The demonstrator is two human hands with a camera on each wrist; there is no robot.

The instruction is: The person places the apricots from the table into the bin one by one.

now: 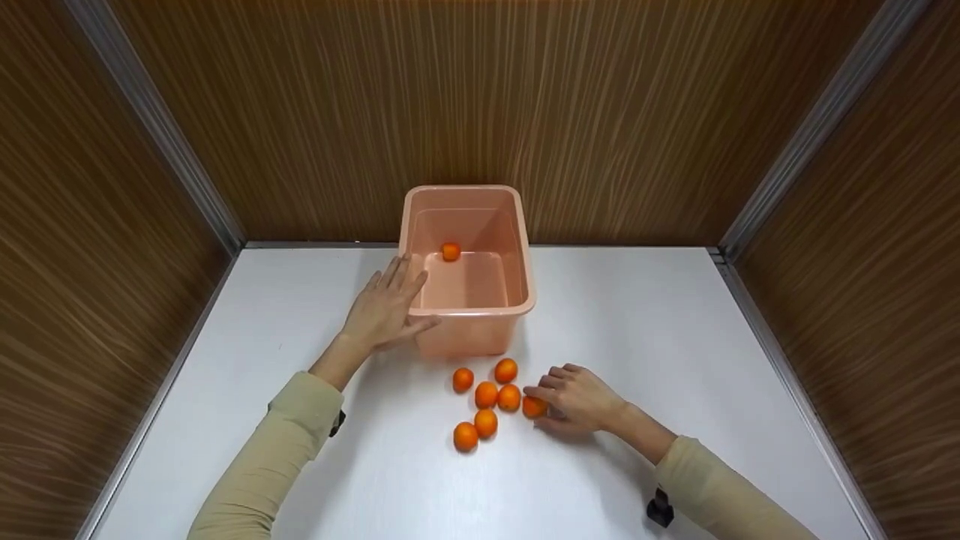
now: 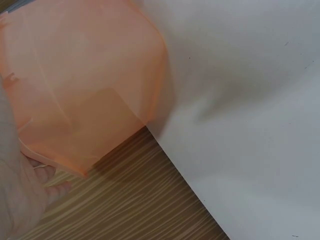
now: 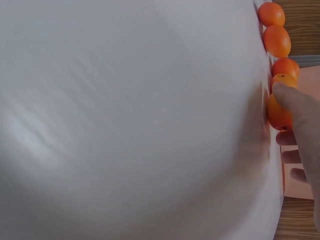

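Pinched by the right hand (image 1: 581, 397) was 1 orange (image 1: 533, 407); the bin (image 1: 517, 225) was steadied by the flat, open left hand (image 1: 386, 309). Pickup step judged underway; lifting required next.

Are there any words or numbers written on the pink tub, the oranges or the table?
None: no words, numbers or signs show in any view.
The pink tub is plain.
The oranges carry no stickers that can be seen.
The white table is unmarked.

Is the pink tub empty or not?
Not empty: the pink tub holds one orange on its floor; the rest lie outside on the table.
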